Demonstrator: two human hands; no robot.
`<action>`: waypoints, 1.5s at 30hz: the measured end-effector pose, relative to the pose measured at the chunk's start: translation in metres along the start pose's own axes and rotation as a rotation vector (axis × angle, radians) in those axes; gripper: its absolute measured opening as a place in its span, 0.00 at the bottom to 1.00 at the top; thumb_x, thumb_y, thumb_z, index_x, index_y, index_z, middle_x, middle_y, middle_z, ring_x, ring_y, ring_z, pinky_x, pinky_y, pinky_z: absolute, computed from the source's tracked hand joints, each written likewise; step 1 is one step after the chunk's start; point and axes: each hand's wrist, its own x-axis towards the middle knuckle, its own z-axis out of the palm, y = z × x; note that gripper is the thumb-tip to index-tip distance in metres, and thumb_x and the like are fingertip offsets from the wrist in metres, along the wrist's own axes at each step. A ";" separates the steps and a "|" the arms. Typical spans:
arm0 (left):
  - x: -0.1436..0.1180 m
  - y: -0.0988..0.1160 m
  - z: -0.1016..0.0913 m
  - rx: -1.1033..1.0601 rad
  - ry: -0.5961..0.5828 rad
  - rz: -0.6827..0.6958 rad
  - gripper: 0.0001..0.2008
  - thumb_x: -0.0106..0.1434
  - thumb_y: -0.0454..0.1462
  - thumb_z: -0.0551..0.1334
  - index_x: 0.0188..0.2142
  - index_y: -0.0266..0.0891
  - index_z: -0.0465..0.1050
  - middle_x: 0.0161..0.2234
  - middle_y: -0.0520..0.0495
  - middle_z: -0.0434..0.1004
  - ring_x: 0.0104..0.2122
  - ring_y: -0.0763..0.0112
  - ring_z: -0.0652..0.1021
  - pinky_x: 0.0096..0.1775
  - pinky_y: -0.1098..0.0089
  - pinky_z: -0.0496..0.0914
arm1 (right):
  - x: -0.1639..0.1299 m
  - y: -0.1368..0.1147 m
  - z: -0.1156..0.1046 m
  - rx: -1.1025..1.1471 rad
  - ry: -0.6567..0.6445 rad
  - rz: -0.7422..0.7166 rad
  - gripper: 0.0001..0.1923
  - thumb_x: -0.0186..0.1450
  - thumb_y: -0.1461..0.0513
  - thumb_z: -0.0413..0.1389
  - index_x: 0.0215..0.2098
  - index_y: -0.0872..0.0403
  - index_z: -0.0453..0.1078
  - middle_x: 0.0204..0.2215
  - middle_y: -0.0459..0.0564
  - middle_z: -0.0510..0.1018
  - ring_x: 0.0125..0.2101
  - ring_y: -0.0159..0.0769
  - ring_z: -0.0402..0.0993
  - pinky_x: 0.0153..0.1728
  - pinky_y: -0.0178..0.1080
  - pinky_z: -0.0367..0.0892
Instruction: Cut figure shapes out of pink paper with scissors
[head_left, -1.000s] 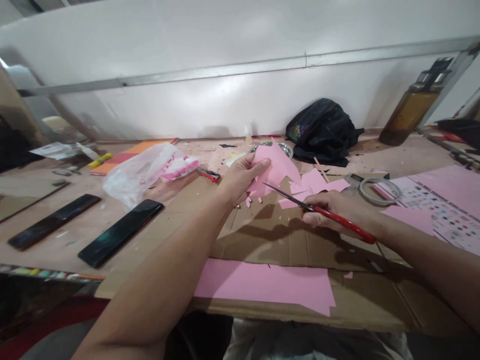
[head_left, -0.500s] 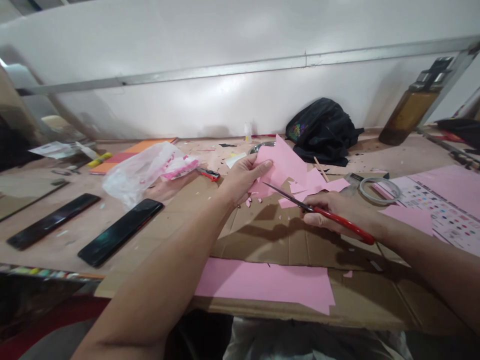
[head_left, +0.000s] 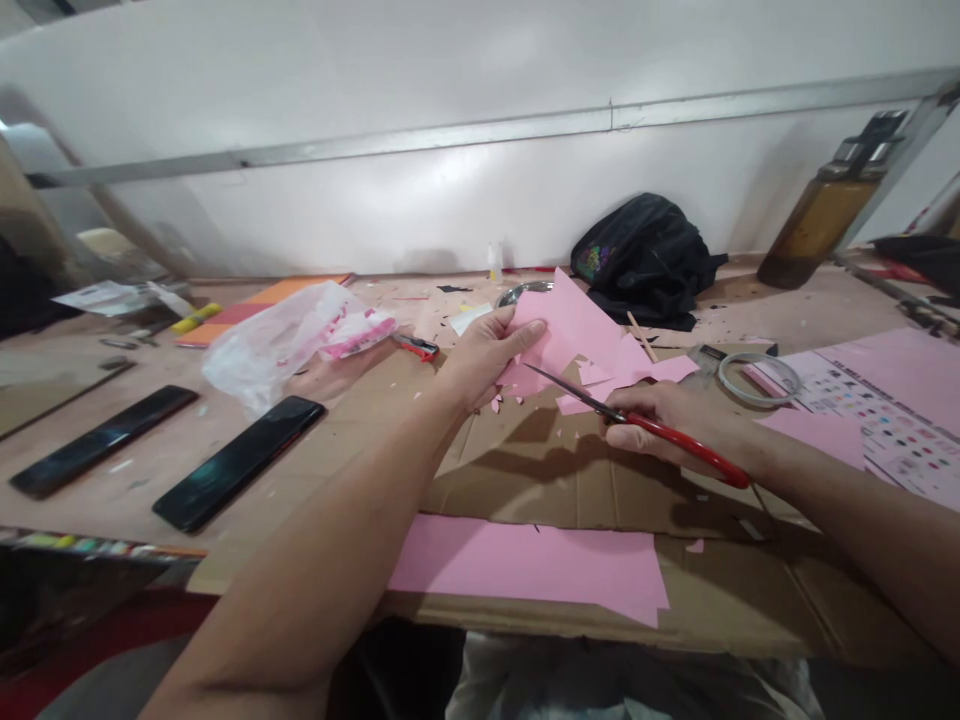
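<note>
Left hand (head_left: pixel 480 355) pinches the pink paper (head_left: pixel 574 325) above the table (head_left: pixel 112 490); right hand (head_left: pixel 675 425) grips the red scissors (head_left: pixel 637 420), blades at the paper's lower edge. Keep the sheet taut and feed it steadily into the blades. The paper is thin, creased, with a jagged cut edge.
</note>
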 end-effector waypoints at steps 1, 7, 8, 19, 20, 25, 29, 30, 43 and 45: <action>0.000 0.000 0.000 -0.003 0.000 0.001 0.17 0.49 0.43 0.77 0.34 0.39 0.77 0.25 0.53 0.78 0.18 0.76 0.74 0.20 0.75 0.70 | 0.000 0.000 0.000 -0.003 -0.003 0.004 0.21 0.69 0.46 0.53 0.42 0.53 0.77 0.36 0.51 0.82 0.32 0.40 0.75 0.32 0.37 0.65; -0.002 0.003 0.002 -0.009 -0.001 0.001 0.16 0.49 0.42 0.77 0.34 0.39 0.78 0.24 0.52 0.78 0.18 0.75 0.74 0.19 0.75 0.68 | 0.001 0.004 0.002 -0.027 0.000 0.035 0.20 0.69 0.46 0.54 0.36 0.54 0.74 0.30 0.49 0.79 0.28 0.37 0.71 0.28 0.36 0.60; -0.002 0.002 0.002 -0.007 -0.005 0.004 0.16 0.49 0.43 0.77 0.34 0.39 0.78 0.23 0.52 0.77 0.17 0.75 0.73 0.18 0.75 0.68 | 0.001 0.004 0.002 -0.027 0.000 0.030 0.20 0.69 0.47 0.54 0.36 0.54 0.74 0.30 0.48 0.79 0.28 0.36 0.71 0.27 0.35 0.60; 0.001 -0.001 -0.001 0.006 -0.013 0.016 0.17 0.50 0.44 0.77 0.33 0.39 0.76 0.24 0.53 0.77 0.17 0.77 0.73 0.19 0.75 0.68 | 0.001 0.005 0.003 -0.023 0.003 -0.006 0.20 0.70 0.47 0.53 0.36 0.54 0.74 0.30 0.48 0.78 0.27 0.35 0.70 0.27 0.35 0.59; 0.001 -0.001 -0.002 0.006 -0.018 0.016 0.17 0.50 0.44 0.77 0.33 0.39 0.76 0.24 0.53 0.77 0.18 0.77 0.73 0.20 0.75 0.68 | 0.001 0.006 0.003 -0.020 0.001 -0.011 0.19 0.70 0.47 0.53 0.36 0.54 0.74 0.30 0.48 0.78 0.27 0.35 0.70 0.26 0.35 0.58; 0.001 0.000 -0.001 0.003 -0.007 0.015 0.19 0.47 0.45 0.78 0.33 0.38 0.76 0.26 0.53 0.79 0.20 0.76 0.75 0.23 0.75 0.70 | 0.000 0.006 0.003 -0.039 0.004 0.001 0.20 0.70 0.47 0.52 0.35 0.54 0.73 0.28 0.48 0.77 0.27 0.35 0.69 0.26 0.35 0.58; 0.000 0.001 -0.003 0.020 -0.018 -0.015 0.18 0.48 0.44 0.77 0.34 0.39 0.76 0.24 0.54 0.77 0.16 0.78 0.72 0.17 0.76 0.66 | -0.001 0.004 0.001 -0.067 -0.003 0.046 0.21 0.69 0.45 0.53 0.36 0.54 0.73 0.29 0.48 0.78 0.28 0.36 0.71 0.27 0.35 0.59; 0.001 0.000 -0.005 0.020 -0.022 -0.016 0.18 0.49 0.44 0.77 0.34 0.39 0.77 0.24 0.54 0.77 0.16 0.77 0.71 0.16 0.76 0.65 | -0.001 0.004 0.001 -0.062 -0.007 0.044 0.22 0.69 0.45 0.52 0.37 0.54 0.74 0.31 0.49 0.79 0.29 0.37 0.72 0.28 0.35 0.60; 0.003 0.003 0.003 -0.262 0.150 0.093 0.14 0.46 0.37 0.78 0.31 0.38 0.78 0.29 0.51 0.82 0.25 0.75 0.78 0.26 0.76 0.72 | -0.003 0.008 0.005 0.352 0.101 0.120 0.21 0.67 0.44 0.53 0.34 0.53 0.66 0.24 0.45 0.70 0.22 0.31 0.65 0.23 0.35 0.63; 0.002 0.003 0.005 -0.293 0.176 0.096 0.14 0.47 0.36 0.78 0.31 0.38 0.77 0.29 0.52 0.82 0.24 0.76 0.78 0.25 0.77 0.72 | -0.004 0.015 0.007 0.360 0.121 0.082 0.23 0.69 0.42 0.49 0.33 0.53 0.65 0.24 0.46 0.70 0.23 0.32 0.65 0.25 0.36 0.64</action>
